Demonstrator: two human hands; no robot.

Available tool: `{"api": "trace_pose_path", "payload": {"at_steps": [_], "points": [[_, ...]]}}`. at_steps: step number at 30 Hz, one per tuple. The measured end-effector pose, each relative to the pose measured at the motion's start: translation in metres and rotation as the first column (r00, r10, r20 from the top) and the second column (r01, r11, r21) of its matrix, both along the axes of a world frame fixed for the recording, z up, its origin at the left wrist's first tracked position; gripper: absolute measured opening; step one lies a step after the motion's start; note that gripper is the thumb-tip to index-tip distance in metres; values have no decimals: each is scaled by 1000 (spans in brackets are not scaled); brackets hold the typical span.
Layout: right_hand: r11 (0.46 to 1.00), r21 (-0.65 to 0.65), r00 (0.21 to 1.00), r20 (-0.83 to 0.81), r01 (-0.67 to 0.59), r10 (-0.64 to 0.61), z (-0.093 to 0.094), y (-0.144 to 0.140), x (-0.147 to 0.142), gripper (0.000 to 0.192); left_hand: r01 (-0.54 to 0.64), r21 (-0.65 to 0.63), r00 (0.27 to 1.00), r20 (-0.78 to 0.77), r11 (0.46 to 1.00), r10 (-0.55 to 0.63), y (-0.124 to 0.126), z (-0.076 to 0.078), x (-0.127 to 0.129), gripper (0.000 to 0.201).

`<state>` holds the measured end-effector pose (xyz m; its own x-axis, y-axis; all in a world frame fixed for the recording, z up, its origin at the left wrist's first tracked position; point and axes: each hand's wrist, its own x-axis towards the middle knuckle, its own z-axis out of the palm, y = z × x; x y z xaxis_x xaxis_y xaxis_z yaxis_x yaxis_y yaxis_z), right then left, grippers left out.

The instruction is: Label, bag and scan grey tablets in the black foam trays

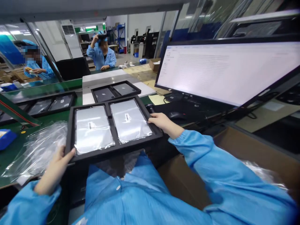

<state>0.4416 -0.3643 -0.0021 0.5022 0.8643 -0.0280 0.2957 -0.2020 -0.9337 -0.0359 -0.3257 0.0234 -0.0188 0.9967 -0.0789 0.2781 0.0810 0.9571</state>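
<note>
My left hand and right hand grip opposite edges of the black tray, held level above the bench so nothing slides. Its two bagged tablets (one per compartment) lie flat.

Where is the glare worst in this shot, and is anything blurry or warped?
Head view: the monitor is blown out white; ceiling light sheens off the wrapped panels in the black tray; straight edges bow from wide-angle distortion; two background people's faces are pixelated.
</note>
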Motion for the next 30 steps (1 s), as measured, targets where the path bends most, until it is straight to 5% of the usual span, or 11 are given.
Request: {"api": "trace_pose_path", "payload": {"at_steps": [6,11,16,22,26,30], "points": [[995,77,994,-88,-65,71,-41,-40,-2,58,-59,175,995,-72,983,73,-17,-47,23,70],[985,157,988,-145,75,-52,-65,-39,-11,70,-146,246,989,53,958,137,-11,-67,29,52],[982,159,970,199,106,-137,-61,-9,-2,55,-234,289,971,114,928,209,14,-65,55,32],[952,301,770,618,-47,-158,-50,19,2,39,-185,342,981,18,921,191,44,-70,77,34],[961,245,634,766,-131,-109,-57,18,10,37,-13,407,974,-203,913,105,16,-75,62,57],[933,194,383,921,-302,-67,-40,24,11,34,279,436,889,-453,856,-59,-18,-58,43,66]]}}
